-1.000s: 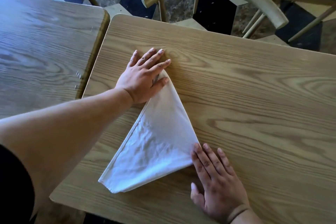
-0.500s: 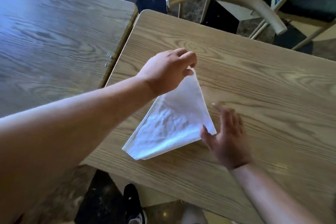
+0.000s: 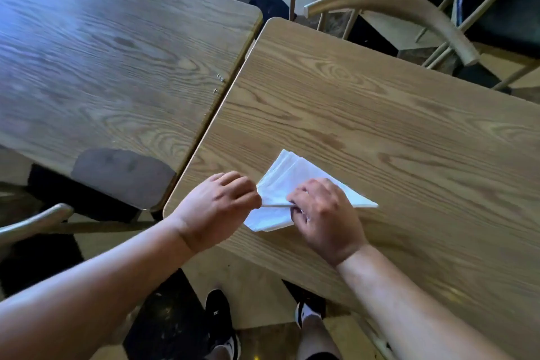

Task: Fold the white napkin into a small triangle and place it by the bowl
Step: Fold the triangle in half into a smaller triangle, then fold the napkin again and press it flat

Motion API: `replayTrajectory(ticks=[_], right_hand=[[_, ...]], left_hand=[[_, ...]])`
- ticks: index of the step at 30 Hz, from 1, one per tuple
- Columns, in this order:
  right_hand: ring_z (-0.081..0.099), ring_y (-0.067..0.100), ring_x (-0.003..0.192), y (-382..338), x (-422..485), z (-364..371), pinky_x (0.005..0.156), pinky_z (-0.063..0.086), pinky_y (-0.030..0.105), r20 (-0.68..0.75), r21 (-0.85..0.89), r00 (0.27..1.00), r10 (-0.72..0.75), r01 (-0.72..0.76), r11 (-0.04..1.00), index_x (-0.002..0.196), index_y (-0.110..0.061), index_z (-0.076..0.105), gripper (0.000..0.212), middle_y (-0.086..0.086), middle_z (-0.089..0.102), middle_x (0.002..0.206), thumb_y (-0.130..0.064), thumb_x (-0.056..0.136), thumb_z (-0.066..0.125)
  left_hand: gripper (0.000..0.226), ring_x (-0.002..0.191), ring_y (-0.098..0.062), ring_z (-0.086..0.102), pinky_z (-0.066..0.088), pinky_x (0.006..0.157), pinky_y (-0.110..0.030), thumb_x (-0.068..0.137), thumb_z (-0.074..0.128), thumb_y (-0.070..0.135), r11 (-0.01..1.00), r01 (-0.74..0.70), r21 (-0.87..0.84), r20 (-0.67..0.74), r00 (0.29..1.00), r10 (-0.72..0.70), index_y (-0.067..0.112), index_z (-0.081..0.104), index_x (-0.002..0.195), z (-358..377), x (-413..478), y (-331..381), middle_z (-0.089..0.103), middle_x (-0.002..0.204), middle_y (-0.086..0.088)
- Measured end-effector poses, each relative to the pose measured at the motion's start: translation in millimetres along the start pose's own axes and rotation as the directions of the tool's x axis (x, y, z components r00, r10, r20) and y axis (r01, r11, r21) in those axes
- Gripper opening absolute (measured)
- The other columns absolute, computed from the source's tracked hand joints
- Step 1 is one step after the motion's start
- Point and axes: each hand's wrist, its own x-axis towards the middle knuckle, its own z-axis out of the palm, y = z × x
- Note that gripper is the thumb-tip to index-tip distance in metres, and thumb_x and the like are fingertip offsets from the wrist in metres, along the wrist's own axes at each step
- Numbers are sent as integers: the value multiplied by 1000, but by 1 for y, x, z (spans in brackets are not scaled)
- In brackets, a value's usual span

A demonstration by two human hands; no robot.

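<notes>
The white napkin (image 3: pixel 292 175) lies folded into a small layered triangle near the front left corner of the light wooden table (image 3: pixel 394 126). My left hand (image 3: pixel 216 207) pinches the napkin's left edge at the fold. My right hand (image 3: pixel 324 216) rests on top of the napkin's middle with fingers curled around the same fold, hiding part of the cloth. One corner points right, past my right hand. No bowl is in view.
A second, darker wooden table (image 3: pixel 117 61) stands against the left side with a narrow gap between. A curved wooden chair back (image 3: pixel 409 9) sits behind the far edge. My feet in black shoes (image 3: pixel 222 324) show on the patterned floor below.
The napkin went from a large flat triangle to a smaller folded one. My left hand lifted the top corner and brought it down toward me; my right hand moved onto the cloth.
</notes>
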Motion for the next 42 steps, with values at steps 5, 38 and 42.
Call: replayTrajectory(ticks=[5, 38, 42], right_hand=[[69, 38, 114, -21, -26, 30, 92, 58, 51, 92, -81, 996, -18, 26, 996, 99, -14, 77, 15, 12, 74, 118, -22, 88, 71], [27, 30, 159, 69, -112, -1, 125, 23, 56, 153, -333, 953, 262, -200, 921, 162, -9, 35, 86, 10, 28, 172, -58, 92, 46], [24, 29, 160, 68, -113, 1, 124, 26, 59, 165, -321, 948, 271, -208, 924, 163, -8, 31, 88, 8, 26, 173, -56, 92, 47]], left_hand=[[15, 80, -31, 68, 56, 69, -39, 79, 79, 8, 995, 87, 54, 85, 992, -91, 17, 70, 86, 19, -46, 1, 69, 91, -2], [60, 159, -24, 26, 22, 128, -55, 102, 53, 53, 975, 222, -34, 136, 967, -215, 25, 50, 156, 117, 74, 79, 37, 168, -3], [66, 162, -17, 13, 16, 127, -61, 103, 41, 62, 942, 320, 101, 161, 929, -333, 36, 31, 163, 104, 26, 35, 19, 175, 5]])
